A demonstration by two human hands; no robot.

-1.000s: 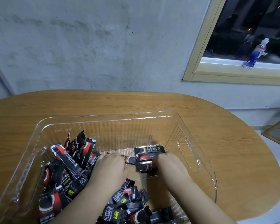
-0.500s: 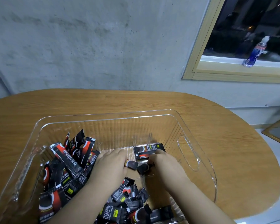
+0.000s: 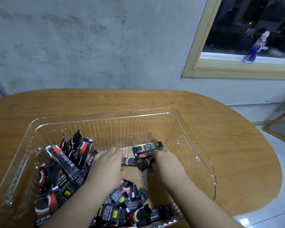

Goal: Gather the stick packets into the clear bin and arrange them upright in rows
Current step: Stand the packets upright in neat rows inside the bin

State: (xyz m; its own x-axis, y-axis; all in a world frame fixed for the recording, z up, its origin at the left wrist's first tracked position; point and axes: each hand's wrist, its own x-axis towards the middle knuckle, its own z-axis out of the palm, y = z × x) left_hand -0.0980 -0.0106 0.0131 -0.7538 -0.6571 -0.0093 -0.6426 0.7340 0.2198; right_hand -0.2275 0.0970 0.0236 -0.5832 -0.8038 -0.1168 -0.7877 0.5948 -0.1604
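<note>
Head view, both hands (image 3: 108, 163) (image 3: 167, 162) gripping stick packets (image 3: 147, 149) inside clear bin (image 3: 194, 145), bottle (image 3: 255, 48) on windowsill

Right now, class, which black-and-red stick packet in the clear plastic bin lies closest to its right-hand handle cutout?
The black-and-red stick packet lying crosswise beside the right hand; the others sit left or nearer.
</note>
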